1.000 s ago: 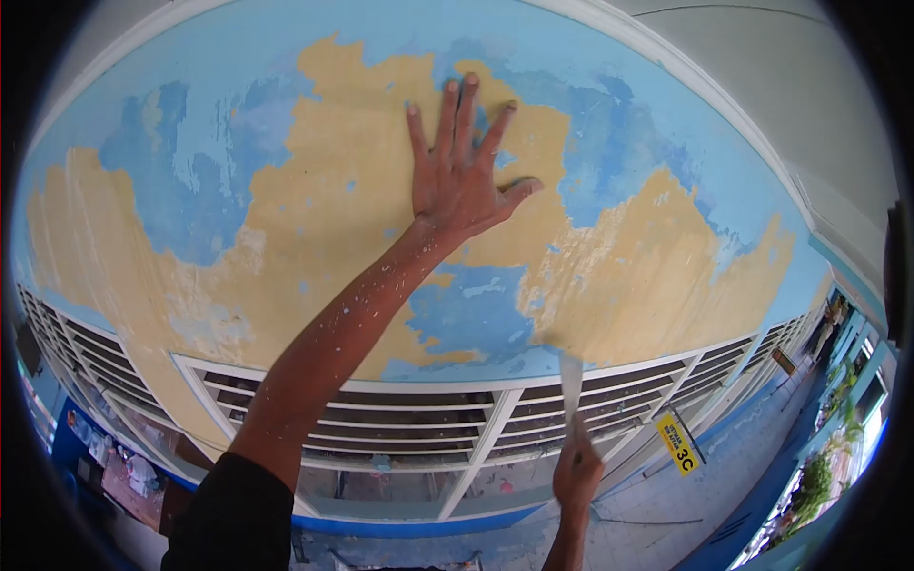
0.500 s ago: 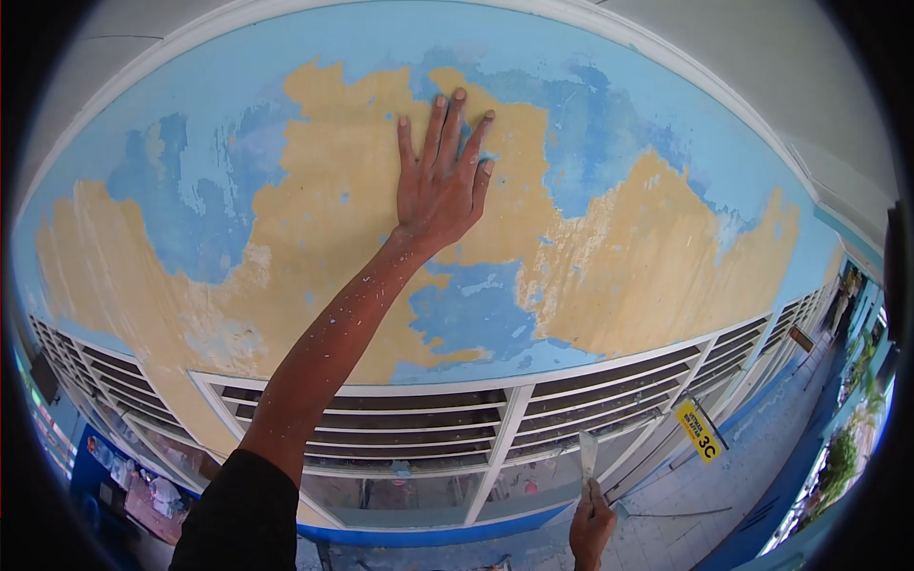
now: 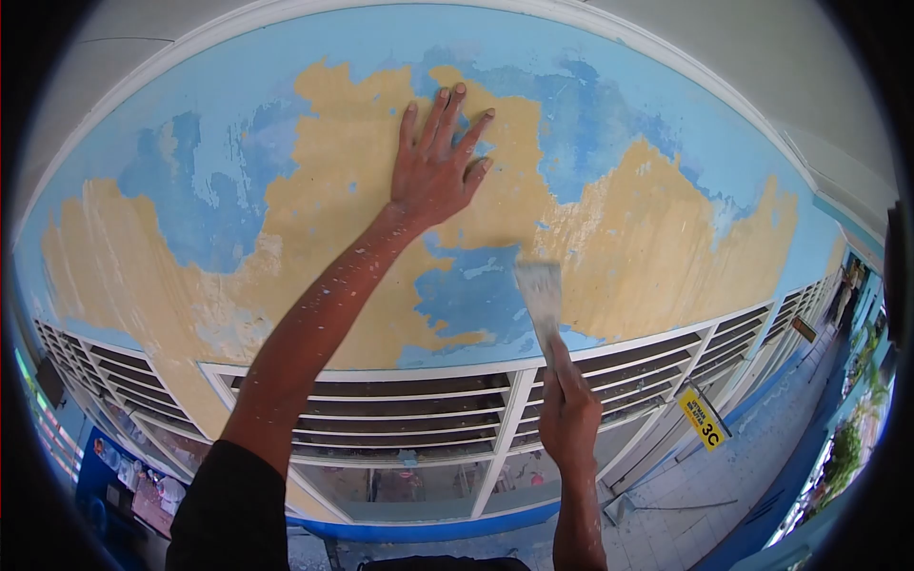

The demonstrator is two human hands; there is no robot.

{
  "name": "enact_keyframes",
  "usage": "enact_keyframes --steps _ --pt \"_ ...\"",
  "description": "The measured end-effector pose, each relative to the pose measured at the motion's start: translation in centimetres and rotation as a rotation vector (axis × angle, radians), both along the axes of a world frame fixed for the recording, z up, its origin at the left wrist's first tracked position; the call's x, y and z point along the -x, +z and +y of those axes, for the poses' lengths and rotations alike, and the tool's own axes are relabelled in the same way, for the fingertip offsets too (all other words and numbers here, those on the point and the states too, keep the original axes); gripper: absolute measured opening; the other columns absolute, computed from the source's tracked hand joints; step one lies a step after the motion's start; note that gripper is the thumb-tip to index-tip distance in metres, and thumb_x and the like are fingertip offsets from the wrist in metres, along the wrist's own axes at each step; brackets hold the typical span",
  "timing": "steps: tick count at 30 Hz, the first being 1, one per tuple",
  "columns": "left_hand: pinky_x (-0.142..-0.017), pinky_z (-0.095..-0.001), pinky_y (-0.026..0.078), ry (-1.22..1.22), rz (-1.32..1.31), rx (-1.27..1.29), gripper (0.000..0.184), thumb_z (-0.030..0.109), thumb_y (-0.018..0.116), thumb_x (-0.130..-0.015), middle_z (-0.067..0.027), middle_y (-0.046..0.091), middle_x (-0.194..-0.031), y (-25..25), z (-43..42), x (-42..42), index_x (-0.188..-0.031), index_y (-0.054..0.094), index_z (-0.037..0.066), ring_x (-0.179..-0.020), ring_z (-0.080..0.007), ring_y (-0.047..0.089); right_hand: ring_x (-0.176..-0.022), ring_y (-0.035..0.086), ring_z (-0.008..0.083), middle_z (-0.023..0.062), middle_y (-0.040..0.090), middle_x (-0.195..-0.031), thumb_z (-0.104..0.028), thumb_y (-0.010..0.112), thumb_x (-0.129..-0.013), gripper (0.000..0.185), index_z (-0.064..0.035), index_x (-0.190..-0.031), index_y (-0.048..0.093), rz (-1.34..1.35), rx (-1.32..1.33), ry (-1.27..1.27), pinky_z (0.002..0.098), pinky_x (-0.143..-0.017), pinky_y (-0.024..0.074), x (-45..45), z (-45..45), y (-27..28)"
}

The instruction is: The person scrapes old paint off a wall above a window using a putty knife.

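Note:
My left hand [image 3: 433, 181] lies with fingers apart against the wall [image 3: 352, 238], on a bare tan area near a blue patch. Light blue paint and darker blue paint peel in ragged patches across this wall. In my right hand [image 3: 569, 414] is a paint scraper [image 3: 541, 295], gripped by its handle with the wide blade pointing up. The blade is in front of the right edge of a blue patch [image 3: 476, 290]; whether it touches the wall I cannot tell. White flecks dot my left forearm.
Below the painted wall runs a white-framed louvred window [image 3: 400, 414] with glass panes under it. A yellow sign [image 3: 702, 417] marked 3C sticks out at the right. Beyond it stretches a tiled walkway [image 3: 685, 514] with plants [image 3: 843, 457] along its outer side.
My right hand has risen from the bottom of the view, bringing the scraper up to the wall beside the blue patch. My left hand has stayed on nearly the same spot.

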State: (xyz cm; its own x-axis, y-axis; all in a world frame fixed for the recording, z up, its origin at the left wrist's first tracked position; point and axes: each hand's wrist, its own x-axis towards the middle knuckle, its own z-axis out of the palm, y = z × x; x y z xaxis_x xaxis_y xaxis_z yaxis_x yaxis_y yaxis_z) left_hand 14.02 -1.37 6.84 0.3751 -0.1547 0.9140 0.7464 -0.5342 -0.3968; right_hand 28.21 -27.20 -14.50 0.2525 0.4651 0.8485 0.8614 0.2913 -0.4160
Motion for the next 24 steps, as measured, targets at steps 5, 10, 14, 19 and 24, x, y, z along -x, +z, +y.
enact_keyframes --steps 5,10,14,19,24 --pt "-0.125 -0.0553 0.024 0.055 0.206 -0.036 0.070 0.053 0.061 -0.097 -0.0047 0.029 -0.169 3.3 0.2 5.8 -0.159 0.040 0.030 -0.154 -0.0276 0.031 -0.067 0.068 0.0323 0.0193 0.070 -0.085 -0.001 0.059 -0.098 0.048 -0.0073 -0.145 0.059 -0.076 0.061 -0.127 0.0409 -0.062 0.0537 1.3 5.0 6.8" --pt "-0.127 -0.0560 0.019 0.075 0.154 -0.045 0.074 0.054 0.062 -0.095 -0.0048 0.028 -0.170 3.1 0.5 7.3 -0.160 0.037 0.030 -0.154 -0.0286 0.030 -0.064 0.069 0.0307 0.0192 0.069 -0.076 0.000 0.060 -0.097 0.044 -0.0050 -0.141 0.063 -0.106 -0.008 -0.139 0.0396 -0.060 0.0540 1.5 8.2 9.1" --pt "-0.128 -0.0548 0.016 0.093 0.138 -0.047 0.072 0.058 0.059 -0.096 -0.0024 0.028 -0.169 3.0 0.9 7.2 -0.159 0.039 0.031 -0.155 -0.0254 0.027 -0.069 0.072 0.0273 0.0201 0.071 -0.079 0.003 0.059 -0.096 0.047 -0.0047 -0.142 0.062 -0.064 -0.015 -0.106 0.0383 -0.062 0.0557 1.4 8.9 8.7" --pt "-0.128 -0.0550 0.016 0.102 0.140 -0.053 0.072 0.058 0.060 -0.095 -0.0024 0.028 -0.169 2.9 1.0 7.2 -0.159 0.039 0.031 -0.155 -0.0250 0.027 -0.072 0.074 0.0271 0.0202 0.073 -0.085 0.005 0.060 -0.095 0.052 -0.0086 -0.145 0.060 -0.088 -0.042 -0.151 0.0366 -0.063 0.0562 0.9 10.4 7.4" --pt "-0.128 -0.0553 0.017 0.073 0.137 -0.057 0.073 0.056 0.062 -0.094 -0.0025 0.028 -0.169 3.0 1.3 7.2 -0.159 0.039 0.031 -0.155 -0.0256 0.028 -0.062 0.069 0.0246 0.0145 0.069 -0.079 0.002 0.063 -0.094 0.057 -0.0142 -0.148 0.057 -0.122 -0.156 -0.142 0.0382 -0.055 0.0545 0.0 12.1 6.5"
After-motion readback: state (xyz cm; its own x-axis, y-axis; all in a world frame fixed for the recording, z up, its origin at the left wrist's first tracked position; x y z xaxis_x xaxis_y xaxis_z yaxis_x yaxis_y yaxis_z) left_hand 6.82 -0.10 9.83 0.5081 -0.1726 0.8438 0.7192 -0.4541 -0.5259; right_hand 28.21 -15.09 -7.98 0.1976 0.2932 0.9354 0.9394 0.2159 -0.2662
